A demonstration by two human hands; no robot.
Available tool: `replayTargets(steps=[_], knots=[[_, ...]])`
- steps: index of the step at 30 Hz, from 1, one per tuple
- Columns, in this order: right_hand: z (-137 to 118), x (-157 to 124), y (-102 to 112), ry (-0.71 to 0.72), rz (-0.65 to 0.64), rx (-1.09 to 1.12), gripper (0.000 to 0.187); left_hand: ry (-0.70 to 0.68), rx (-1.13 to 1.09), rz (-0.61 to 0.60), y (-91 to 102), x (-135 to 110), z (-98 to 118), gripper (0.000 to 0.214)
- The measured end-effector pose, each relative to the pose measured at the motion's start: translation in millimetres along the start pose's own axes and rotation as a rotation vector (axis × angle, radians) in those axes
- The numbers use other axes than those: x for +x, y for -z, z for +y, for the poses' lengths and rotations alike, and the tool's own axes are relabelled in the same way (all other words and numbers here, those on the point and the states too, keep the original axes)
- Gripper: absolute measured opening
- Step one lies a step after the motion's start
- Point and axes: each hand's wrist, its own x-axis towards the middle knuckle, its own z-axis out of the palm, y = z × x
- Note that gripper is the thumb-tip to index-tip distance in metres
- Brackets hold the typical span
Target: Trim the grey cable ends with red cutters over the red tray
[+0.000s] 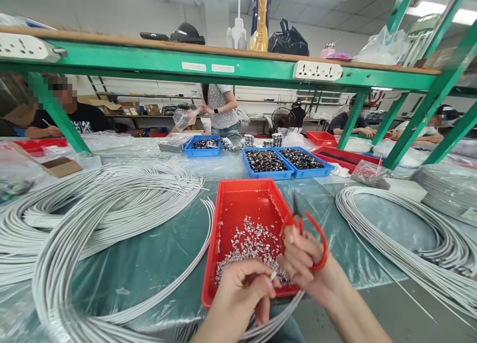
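Observation:
My left hand (238, 293) is closed in a pinch on the end of a thin white cable (274, 275) over the near edge of a red tray (238, 204). My right hand (303, 263) grips red-handled pliers (311, 229), jaws pointing up and away, and its fingers also meet the cable end. The tray holds a heap of small shiny metal pieces (249, 246). A big coil of white cables (93, 224) lies to the left and curves under my hands.
Another coil of white cables (402, 234) lies at the right. Blue trays (285, 162) of dark parts and red trays (335, 154) sit beyond. A green shelf frame (208, 65) crosses overhead. Other people work at the far side and left.

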Motion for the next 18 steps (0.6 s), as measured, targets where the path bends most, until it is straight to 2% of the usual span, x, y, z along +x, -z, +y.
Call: replayTargets(steps=[2, 4, 10, 14, 16, 18], knots=[[-4.8, 6.2, 5.7, 0.073, 0.048, -0.092, 0.036, 0.074, -0.05, 0.044, 3.5, -3.0, 0.7, 0.038], [-6.2, 9.0, 10.1, 0.102, 0.042, -0.242, 0.032, 0.085, -0.05, 0.103, 5.3, -5.3, 0.3, 0.04], [8.5, 12.9, 21.9, 0.157, 0.015, -0.682, 0.028, 0.012, 0.034, 0.182, 2.1, -5.4, -7.3, 0.038], [16.2, 26.3, 38.6, 0.194, 0.015, -0.955, 0.032, -0.071, 0.175, 0.231, 3.0, -4.0, -13.6, 0.027], [19.2, 34.6, 47.0, 0.196, -0.006, -1.077, 0.031, -0.094, 0.296, 0.191, 7.0, -5.8, -12.7, 0.019], [22.6, 41.7, 53.6, 0.193, -0.029, -1.156, 0.027, -0.062, 0.435, 0.024, 13.3, -10.6, -8.1, 0.012]])
